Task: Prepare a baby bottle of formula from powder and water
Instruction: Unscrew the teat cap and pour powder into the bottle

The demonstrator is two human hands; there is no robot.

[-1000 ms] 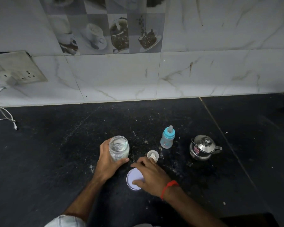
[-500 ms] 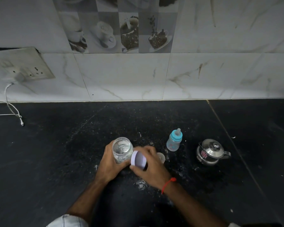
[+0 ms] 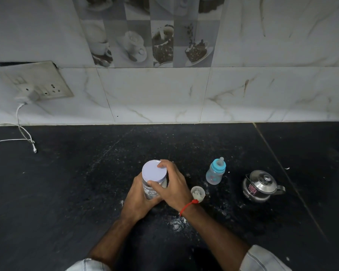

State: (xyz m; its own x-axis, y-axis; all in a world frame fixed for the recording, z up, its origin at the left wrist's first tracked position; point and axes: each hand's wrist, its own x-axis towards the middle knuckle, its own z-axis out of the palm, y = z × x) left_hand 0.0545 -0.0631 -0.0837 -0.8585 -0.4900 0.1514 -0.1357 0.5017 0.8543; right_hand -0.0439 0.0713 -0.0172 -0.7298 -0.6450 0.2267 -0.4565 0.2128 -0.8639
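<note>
Left hand (image 3: 139, 200) wrapped around clear glass powder jar (image 3: 150, 189), upright near middle of black stone bench (image 3: 67, 192). Right hand (image 3: 172, 184) closed over round white lid (image 3: 154, 171), thumb and fingertips pinching its rim atop the jar. Just right: small white scoop cup (image 3: 198, 193) with powder, then blue-capped clear baby bottle (image 3: 215, 174), then steel lidded kettle (image 3: 259, 186) toward right edge, all standing apart.

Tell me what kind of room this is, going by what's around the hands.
Most likely a home kitchen. A dark stone counter runs under a marble-look tiled wall with coffee-cup picture tiles, and a small steel kettle stands by a baby bottle.
</note>
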